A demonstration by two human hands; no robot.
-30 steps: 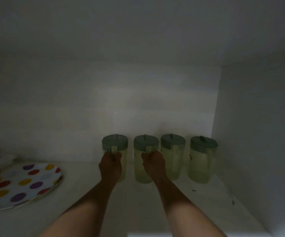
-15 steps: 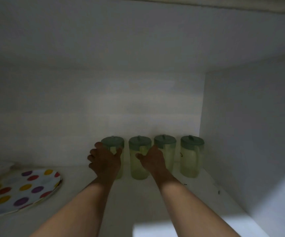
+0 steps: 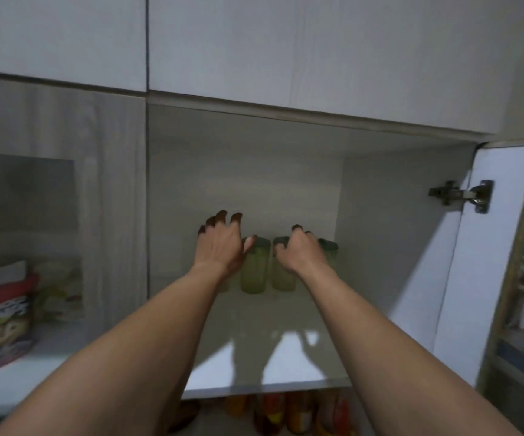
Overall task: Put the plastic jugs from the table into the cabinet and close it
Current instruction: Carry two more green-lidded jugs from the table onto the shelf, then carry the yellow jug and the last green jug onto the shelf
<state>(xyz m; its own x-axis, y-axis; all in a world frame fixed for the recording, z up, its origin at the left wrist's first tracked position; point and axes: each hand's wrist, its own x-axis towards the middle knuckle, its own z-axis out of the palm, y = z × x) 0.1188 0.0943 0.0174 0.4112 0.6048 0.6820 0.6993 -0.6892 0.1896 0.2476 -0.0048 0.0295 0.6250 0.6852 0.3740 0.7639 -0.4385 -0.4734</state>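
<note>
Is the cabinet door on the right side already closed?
No, the door stands swung open on its hinge, and the jugs on the shelf are in plain view.

pale cabinet shelf [image 3: 254, 366] carries green-lidded plastic jugs [image 3: 253, 272] in a row at its back.

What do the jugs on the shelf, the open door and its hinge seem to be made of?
The jugs: probably plastic, with see-through yellowish walls and dull green lids. The open door: a smooth white board, likely laminate, with what looks like a glass pane in a frame; the blur leaves this open. The hinge: metal, silvery and shiny.
</note>
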